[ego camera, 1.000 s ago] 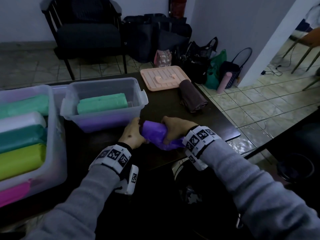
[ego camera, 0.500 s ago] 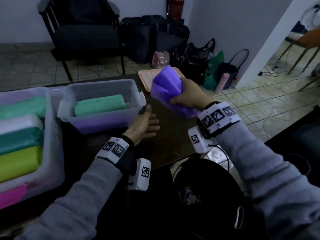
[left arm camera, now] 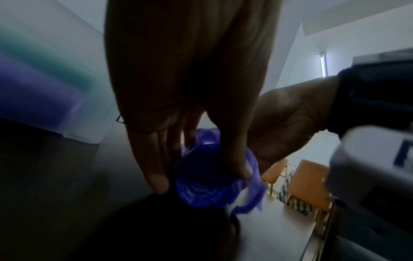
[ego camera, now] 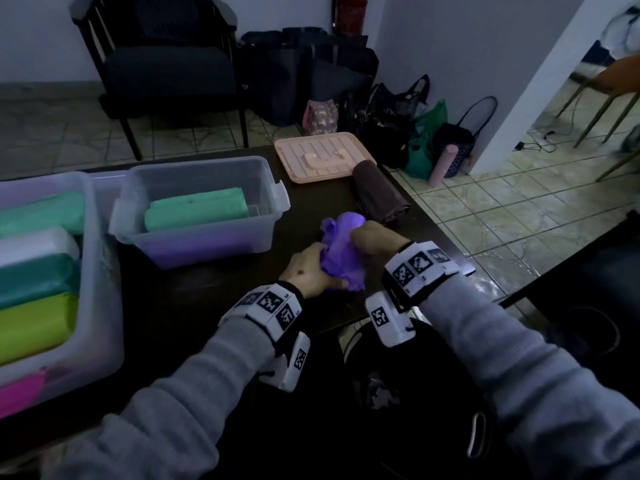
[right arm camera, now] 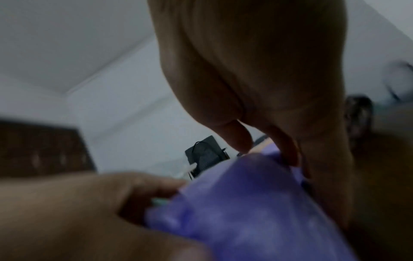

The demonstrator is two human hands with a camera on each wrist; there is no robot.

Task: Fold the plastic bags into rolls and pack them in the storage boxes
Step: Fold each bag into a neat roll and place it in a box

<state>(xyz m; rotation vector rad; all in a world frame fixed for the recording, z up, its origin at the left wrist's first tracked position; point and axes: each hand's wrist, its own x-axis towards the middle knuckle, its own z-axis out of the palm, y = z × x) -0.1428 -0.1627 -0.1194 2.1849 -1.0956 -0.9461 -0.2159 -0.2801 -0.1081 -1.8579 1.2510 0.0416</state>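
At the far left sits a large clear bin (ego camera: 100, 306) holding finished rolls side by side, teal, white, darker green, yellow-green and pink, laid flat, probably so that they fill the space in rows. Just right of it a smaller storage box (ego camera: 207, 237) stands open on the dark table (ego camera: 194, 299) with a green roll (ego camera: 197, 213) lying on its floor and free room in front of it, which looks like the intended place for the next roll. Right of that box, near the table's near edge, the left hand (ego camera: 311, 271) curls its fingers around the near end of the purple bag (ego camera: 341, 251); the left wrist view shows the bag's wound spiral end, thumb (left arm camera: 234, 155) on one side and fingers (left arm camera: 154, 159) on the other, seemingly to stop the layers springing loose. The right hand (ego camera: 375, 239) clamps the bag from the other side, fingers wrapped over it, likely squeezing it tighter. The far end is crumpled, so the roll seems unfinished. Farther right and back lie a peach lid (ego camera: 320, 157), set aside to leave the box open, and a brown roll (ego camera: 381, 195).
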